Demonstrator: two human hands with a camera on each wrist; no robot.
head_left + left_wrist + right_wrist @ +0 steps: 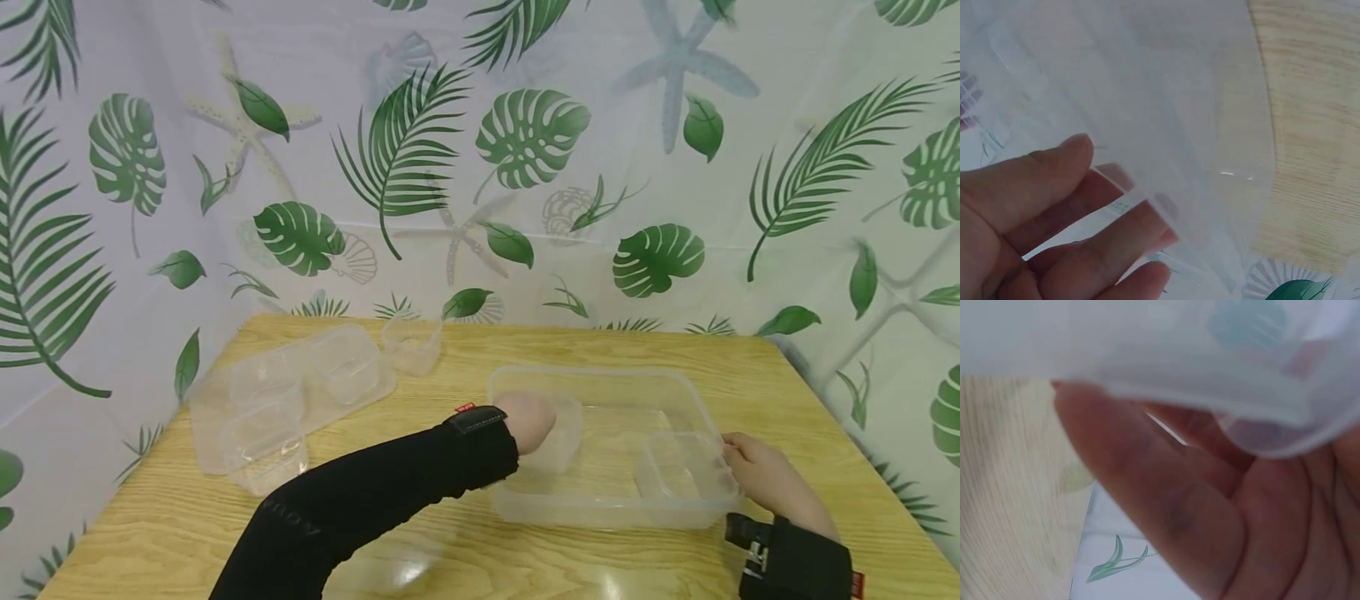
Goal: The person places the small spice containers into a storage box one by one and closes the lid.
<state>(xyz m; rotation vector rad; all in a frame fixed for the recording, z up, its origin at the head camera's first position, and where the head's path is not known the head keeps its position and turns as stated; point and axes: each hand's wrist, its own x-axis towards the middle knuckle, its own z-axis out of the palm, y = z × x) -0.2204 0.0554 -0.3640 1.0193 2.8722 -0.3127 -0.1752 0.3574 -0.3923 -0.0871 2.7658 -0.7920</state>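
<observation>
A large clear plastic box [600, 510] stands on the table in the head view. My left hand [531, 422] reaches into its left side and pinches the rim of a small clear container [564, 433]. In the left wrist view, thumb and fingers lie on either side of a thin plastic wall [1172, 125]. My right hand [761, 471] grips the large box's right side. Seen from the right wrist, its fingers [1141, 469] curl under the box's rim [1204, 403]. Another small clear container [678, 467] sits inside at the right front corner.
At the back left of the wooden table [420, 550] lies a flat translucent sheet or lid [206, 417]. Several small clear containers [345, 362] rest on it, and another one [412, 346] stands just right of it. A leaf-patterned cloth [450, 167] hangs behind the table.
</observation>
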